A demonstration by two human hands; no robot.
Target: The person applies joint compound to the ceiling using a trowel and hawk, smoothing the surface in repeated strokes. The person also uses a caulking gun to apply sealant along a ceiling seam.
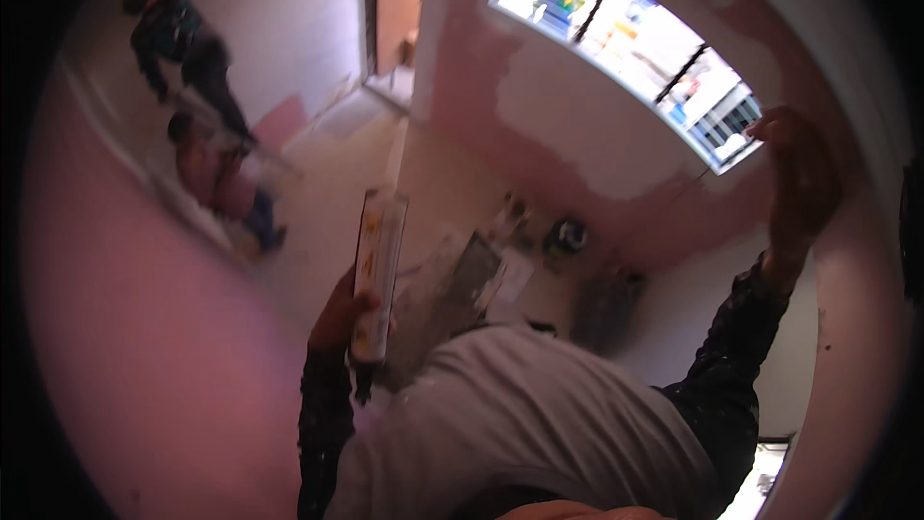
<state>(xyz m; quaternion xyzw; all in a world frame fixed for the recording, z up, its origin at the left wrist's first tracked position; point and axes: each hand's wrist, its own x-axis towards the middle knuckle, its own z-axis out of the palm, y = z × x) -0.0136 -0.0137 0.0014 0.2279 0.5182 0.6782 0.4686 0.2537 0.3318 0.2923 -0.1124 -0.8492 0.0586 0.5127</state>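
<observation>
My left hand [337, 316] is wrapped round a caulking gun with a white cartridge [379, 265] in it, marked in yellow. The gun stands nearly upright, with a thin pale nozzle [399, 149] at its top. Up at the right, my right hand [801, 166] is raised beside the lower right corner of a window [714, 173]. Its fingers are bent and drawn together, pointing left; anything small between them is too dark to make out. Whether the fingertips touch the window frame cannot be told.
Two people are at the far left: one standing [183, 43], one lower down [217, 173]. A pink wall [144, 347] runs close on my left. Buckets [565, 236], a grey board [472, 274] and a dark container [606, 308] stand below. A doorway [399, 10] opens at the back.
</observation>
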